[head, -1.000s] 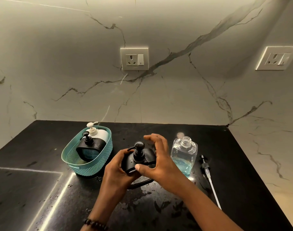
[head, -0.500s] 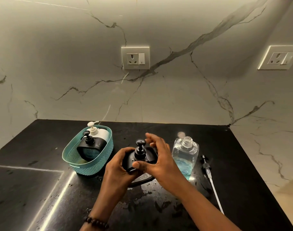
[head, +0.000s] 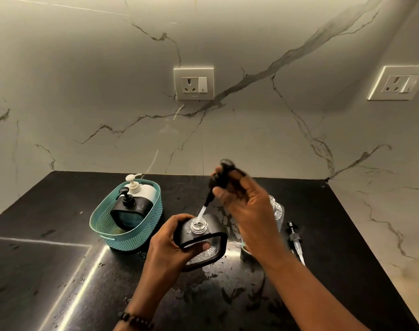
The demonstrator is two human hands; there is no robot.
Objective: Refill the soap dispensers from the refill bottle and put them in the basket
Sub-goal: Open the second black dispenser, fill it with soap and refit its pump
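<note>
Over toward the left side of the bench [head: 48,271] sits the teal basket [head: 103,218], same spot as a second ago, with the black dispenser [head: 132,209] and the white dispenser [head: 144,189] standing inside it. My left hand [head: 166,244] is wrapped around the third dispenser [head: 203,237], fingers curled tight over its black sleeve, same hold as before. What's changed: the pump is off now. A second ago it was seated on the neck and I was twisting it. Now my right hand [head: 246,211] has lifted the black pump [head: 221,177] up out of the bottle, fingers pinched shut on its head, and only the tip of the white tube is still in the open neck. The pump's a bit blurry. Behind my right hand, the clear refill bottle [head: 278,211] stands mostly hidden near the bench's back right. Just right of that, its own loose pump [head: 295,240] lies flat, hasn't budged.
</note>
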